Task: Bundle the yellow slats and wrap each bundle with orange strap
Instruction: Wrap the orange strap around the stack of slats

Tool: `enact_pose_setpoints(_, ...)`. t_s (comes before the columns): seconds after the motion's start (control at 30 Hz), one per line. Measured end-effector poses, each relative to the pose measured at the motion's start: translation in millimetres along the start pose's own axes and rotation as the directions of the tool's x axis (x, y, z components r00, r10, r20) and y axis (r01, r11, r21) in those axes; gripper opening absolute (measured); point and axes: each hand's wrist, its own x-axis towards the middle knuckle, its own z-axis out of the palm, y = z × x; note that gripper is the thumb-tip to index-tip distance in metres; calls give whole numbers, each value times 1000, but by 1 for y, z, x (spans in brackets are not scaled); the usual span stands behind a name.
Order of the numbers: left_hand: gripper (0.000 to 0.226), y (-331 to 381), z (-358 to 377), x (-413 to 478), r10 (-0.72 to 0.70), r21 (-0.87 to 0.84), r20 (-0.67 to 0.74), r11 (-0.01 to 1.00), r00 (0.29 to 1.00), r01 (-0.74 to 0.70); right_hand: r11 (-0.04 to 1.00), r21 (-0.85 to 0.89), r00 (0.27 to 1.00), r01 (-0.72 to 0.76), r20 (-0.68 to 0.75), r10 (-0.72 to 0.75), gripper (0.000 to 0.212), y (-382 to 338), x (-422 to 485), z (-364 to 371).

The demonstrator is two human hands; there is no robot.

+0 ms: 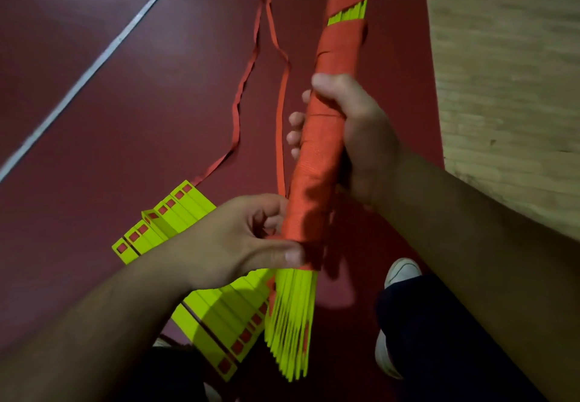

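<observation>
A long bundle of yellow slats [292, 323] runs from the bottom centre up to the top right, most of its length wound in orange strap [332, 65]. My right hand [354, 138] grips the wrapped middle, fingers curled round it. My left hand [251, 238] pinches the lower edge of the orange wrap between thumb and fingers, just above the bare yellow slat ends. A second set of yellow slats [163, 222] with orange squares lies flat on the floor under my left arm.
Loose orange strap [238, 113] trails in two lines across the dark red floor [125, 135], which has a white line [94, 65]. A pale wooden surface [508, 72] borders the right side. My dark trousers and white shoe [401, 271] are at the lower right.
</observation>
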Motion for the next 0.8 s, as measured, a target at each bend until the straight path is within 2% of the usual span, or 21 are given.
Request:
enact_pose_setpoints(0.1, 62, -7, 8, 3, -6, 354, -260, 930, 966, 101, 985, -168, 994, 28, -102, -45, 30, 8, 4, 0)
enact_pose_setpoints(0.17, 66, -9, 13, 5, 7, 412, -306, 903, 952, 126, 981, -194, 995, -16, -99, -4, 25, 10, 4, -1)
enact_pose_setpoints(0.2, 69, -10, 13, 5, 22, 386, -284, 918, 958, 94, 985, -170, 996, -40, -90, 25, 19, 9, 4, -2)
enact_pose_setpoints(0.27, 69, -12, 8, 3, 42, 226, -168, 974, 985, -3, 993, -74, 994, -89, -63, 85, 7, 4, 3, -5)
enact_pose_setpoints(0.37, 55, -8, -3, 1, 51, 3, -22, 999, 998, -51, 990, 87, 994, -113, 8, 112, 6, -4, 1, -6)
enact_pose_setpoints(0.5, 44, 0, -6, 5, 29, -57, 94, 998, 995, -24, 970, 223, 990, -99, 121, 73, 22, -7, -2, -9)
enact_pose_setpoints(0.6, 22, 7, 2, 3, 34, -68, 139, 997, 990, -24, 963, 256, 984, -81, 175, 37, 28, -8, -4, -10)
enact_pose_setpoints(0.67, 14, 9, 6, 2, 30, -69, 62, 997, 998, -26, 989, 143, 992, -50, 126, 32, 24, -10, -1, -10)
enact_pose_setpoints(0.7, 18, 6, 7, 3, 16, -23, -11, 1000, 1000, -16, 998, 56, 998, -27, 66, 24, 21, -9, 2, -10)
enact_pose_setpoints(0.8, 40, -3, 11, 4, -32, 255, -269, 961, 963, 103, 992, -118, 995, 37, -87, -48, 27, 3, 8, -9)
